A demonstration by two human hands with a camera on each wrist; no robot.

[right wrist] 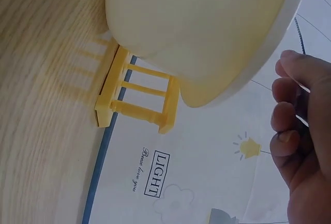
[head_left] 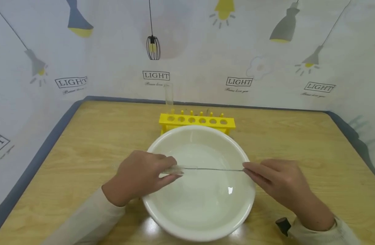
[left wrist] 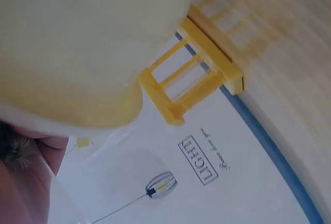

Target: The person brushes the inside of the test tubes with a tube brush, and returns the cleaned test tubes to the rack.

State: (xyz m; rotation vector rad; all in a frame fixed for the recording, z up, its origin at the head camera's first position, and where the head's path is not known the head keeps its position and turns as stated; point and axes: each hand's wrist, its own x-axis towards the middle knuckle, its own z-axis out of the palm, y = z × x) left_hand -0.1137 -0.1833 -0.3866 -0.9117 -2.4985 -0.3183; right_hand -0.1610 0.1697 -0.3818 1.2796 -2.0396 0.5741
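Over a white basin (head_left: 193, 235), my left hand (head_left: 141, 175) holds a clear glass test tube (head_left: 189, 167) lying nearly level, its mouth toward the right. A test tube brush is inside the tube; its bristles (left wrist: 19, 152) show in the left wrist view, between the fingers. The brush's twisted wire handle (head_left: 219, 169) runs out of the tube to the right. Thumb and fingertips of my right hand (head_left: 280, 178) pinch the far end of that wire, its other fingers curled in the right wrist view. The fingers partly hide the tube.
Behind the basin stands a yellow test tube rack (head_left: 197, 120), with another clear test tube (head_left: 169, 97) upright in its left end. A small dark object (head_left: 283, 226) is beside the right sleeve. A patterned cloth wall (head_left: 193, 85) borders the wooden table (head_left: 98, 136).
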